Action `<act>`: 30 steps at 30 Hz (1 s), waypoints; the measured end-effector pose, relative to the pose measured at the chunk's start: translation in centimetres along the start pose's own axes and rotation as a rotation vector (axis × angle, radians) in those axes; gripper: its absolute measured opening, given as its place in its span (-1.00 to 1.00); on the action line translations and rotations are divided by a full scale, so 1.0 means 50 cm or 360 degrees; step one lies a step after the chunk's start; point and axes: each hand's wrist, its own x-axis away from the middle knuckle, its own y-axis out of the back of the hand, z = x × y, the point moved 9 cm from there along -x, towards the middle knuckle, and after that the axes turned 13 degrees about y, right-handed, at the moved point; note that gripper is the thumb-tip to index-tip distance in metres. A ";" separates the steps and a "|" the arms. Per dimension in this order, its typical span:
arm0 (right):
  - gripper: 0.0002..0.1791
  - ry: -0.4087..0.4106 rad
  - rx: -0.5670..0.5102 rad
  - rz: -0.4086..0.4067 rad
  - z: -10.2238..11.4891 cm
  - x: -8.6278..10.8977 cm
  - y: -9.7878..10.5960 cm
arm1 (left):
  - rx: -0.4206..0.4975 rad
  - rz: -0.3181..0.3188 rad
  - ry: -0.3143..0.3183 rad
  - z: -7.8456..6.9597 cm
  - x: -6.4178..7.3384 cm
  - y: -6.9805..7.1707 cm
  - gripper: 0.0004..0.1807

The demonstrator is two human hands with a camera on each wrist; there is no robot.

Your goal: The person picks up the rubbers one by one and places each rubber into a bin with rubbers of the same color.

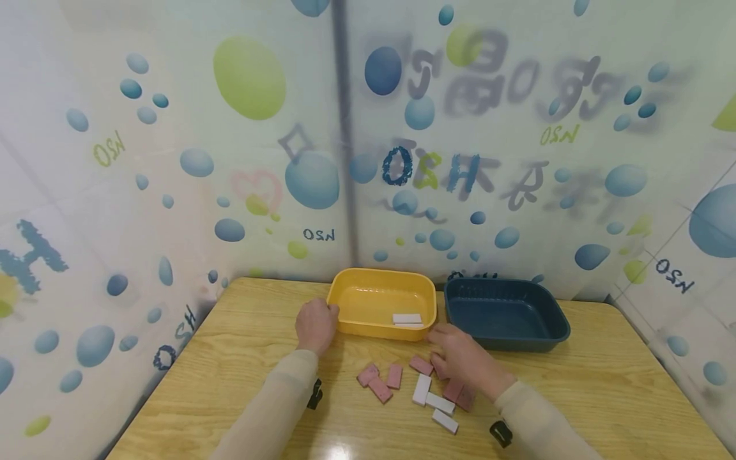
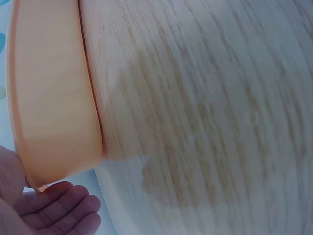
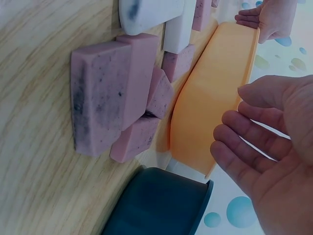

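A yellow plastic bin (image 1: 368, 330) stands on the table against the wall, with white erasers (image 1: 407, 319) inside near its front right corner. My left hand (image 1: 316, 324) grips its left rim, the thumb and fingers on either side of the corner in the left wrist view. At the front right corner, my right hand (image 3: 274, 142) has loosely bent fingers right at the rim, nothing else in it. Below that hand lie several smudged pink erasers (image 3: 100, 98), partly hidden by it in the head view, and loose white erasers (image 1: 421, 389).
A dark blue bin (image 1: 517, 345) stands just right of the yellow one. More pink erasers (image 1: 380, 388) lie left of the white ones on the wooden table (image 1: 604, 390). A wall covering (image 1: 287, 255) with printed bubbles rises behind the table and on both sides.
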 end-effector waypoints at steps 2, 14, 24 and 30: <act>-0.76 0.0019 0.0003 0.0006 0.003 0.001 -0.002 | -0.0001 -0.0006 0.0001 0.000 0.000 0.000 -0.61; -0.77 0.0046 -0.0011 0.0067 0.017 0.008 -0.014 | -0.0007 0.0023 0.0030 0.005 -0.004 -0.004 -0.61; -0.89 0.0081 -0.0078 0.0134 0.023 0.015 -0.036 | -0.0004 0.0029 0.0040 0.006 -0.004 -0.006 -0.61; -0.93 0.0116 -0.0049 0.0079 0.029 0.018 -0.038 | -0.0002 0.0029 0.0029 0.005 -0.003 -0.005 -0.60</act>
